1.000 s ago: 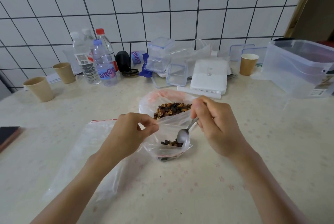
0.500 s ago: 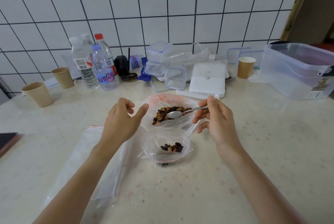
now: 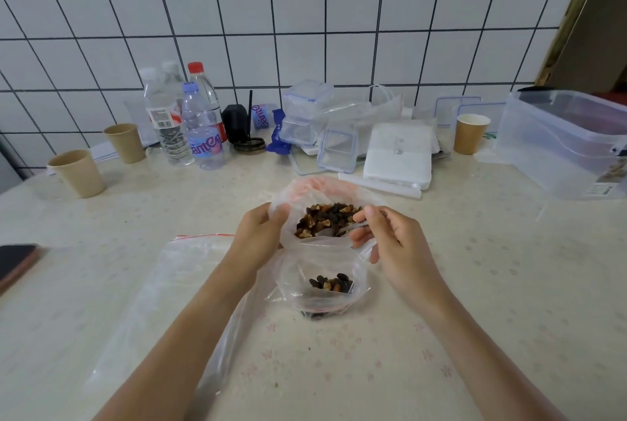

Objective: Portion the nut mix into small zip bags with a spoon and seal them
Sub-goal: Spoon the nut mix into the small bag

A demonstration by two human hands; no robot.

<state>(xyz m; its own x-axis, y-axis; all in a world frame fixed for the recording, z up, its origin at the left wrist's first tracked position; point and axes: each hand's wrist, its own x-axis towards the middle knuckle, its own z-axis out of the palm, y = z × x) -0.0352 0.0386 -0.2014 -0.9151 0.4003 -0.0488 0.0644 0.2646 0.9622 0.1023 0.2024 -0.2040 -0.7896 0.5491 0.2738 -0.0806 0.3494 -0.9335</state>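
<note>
Our left hand [image 3: 259, 234] pinches the big bag's rim [image 3: 281, 198] to keep the nut mix [image 3: 324, 218] reachable while our right hand [image 3: 390, 244], fingers closed on the spoon [image 3: 353, 227], dips in; the small zip bag [image 3: 322, 281] waits open just below.

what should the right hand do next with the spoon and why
Probably dig the spoon into the nut mix and lift a scoop. The right hand has it down in the big bag, whose rim the left hand holds open, and the small bag below holds only a few pieces.
</note>
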